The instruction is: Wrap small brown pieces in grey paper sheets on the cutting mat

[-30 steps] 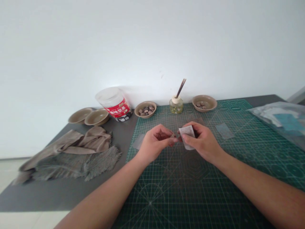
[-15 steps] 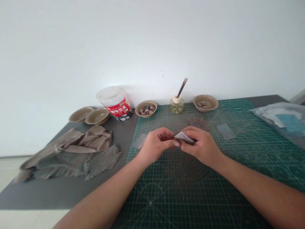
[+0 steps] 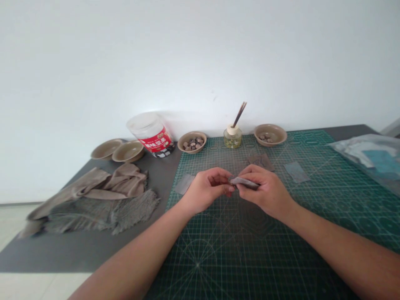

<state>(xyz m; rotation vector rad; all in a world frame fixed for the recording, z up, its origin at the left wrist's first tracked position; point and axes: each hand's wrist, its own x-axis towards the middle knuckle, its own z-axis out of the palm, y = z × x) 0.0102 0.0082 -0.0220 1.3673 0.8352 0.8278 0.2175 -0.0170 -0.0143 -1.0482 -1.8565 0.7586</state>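
My right hand [image 3: 265,185] is closed on a small folded grey sheet [image 3: 245,182], its pale face partly covered by the fingers. Pinched together, the fingers of my left hand [image 3: 210,186] meet the sheet's left end; a small dark thing seems to sit between them, too hidden to name. Both hands are held close together just above the green cutting mat [image 3: 218,258]. Flat on the mat lie a pale grey sheet [image 3: 184,183] beside my left wrist, a brown sheet [image 3: 264,161] behind my right hand, and a blue-grey sheet [image 3: 296,172] to the right.
Along the wall stand two bowls [image 3: 128,152], a red-labelled plastic jar [image 3: 156,139], a bowl [image 3: 182,148] of small brown pieces, a reed diffuser [image 3: 233,137] and another bowl [image 3: 276,135] with several pieces. Crumpled cloths [image 3: 103,200] lie left; a clear plastic bag [image 3: 371,156] lies right.
The folded sheet has tilted in my right hand, so its pale face now shows narrower. My left fingers have shifted slightly against it.
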